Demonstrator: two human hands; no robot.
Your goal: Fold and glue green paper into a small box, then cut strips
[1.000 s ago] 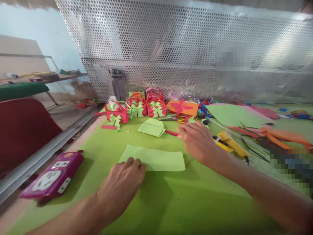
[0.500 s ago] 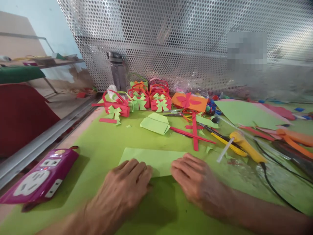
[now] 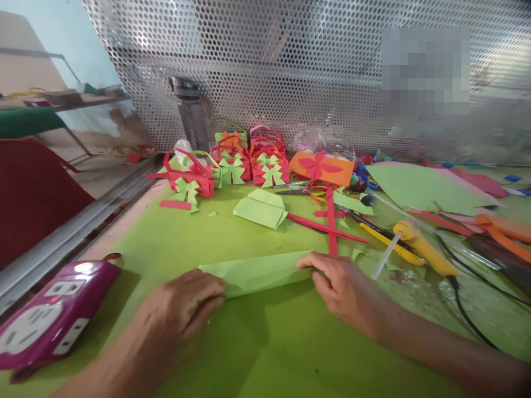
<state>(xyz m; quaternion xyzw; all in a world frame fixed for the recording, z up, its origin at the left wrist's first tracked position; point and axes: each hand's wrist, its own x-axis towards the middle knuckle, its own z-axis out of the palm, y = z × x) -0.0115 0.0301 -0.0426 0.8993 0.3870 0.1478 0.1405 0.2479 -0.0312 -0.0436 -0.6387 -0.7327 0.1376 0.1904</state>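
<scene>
A folded sheet of light green paper (image 3: 261,272) stretches between my two hands, just above or on the green tabletop. My left hand (image 3: 186,301) pinches its left end, thumb below and fingers on top. At the right end, my right hand (image 3: 338,282) grips the paper's upper corner between thumb and fingers. Beyond the sheet lies another folded green paper piece (image 3: 260,208). Red paper strips (image 3: 332,224) cross each other to its right.
Several small red paper baskets with green bows (image 3: 269,170) stand at the back, near a grey bottle (image 3: 191,119). A purple power strip (image 3: 62,309) sits at left. To the right lie a yellow glue gun (image 3: 427,249) with its cable, a yellow cutter (image 3: 392,243) and green sheets (image 3: 427,188).
My hands have moved apart to the paper's ends, the left one leftward. The sheet now looks narrower and tilts up toward the right. The camera view has shifted slightly.
</scene>
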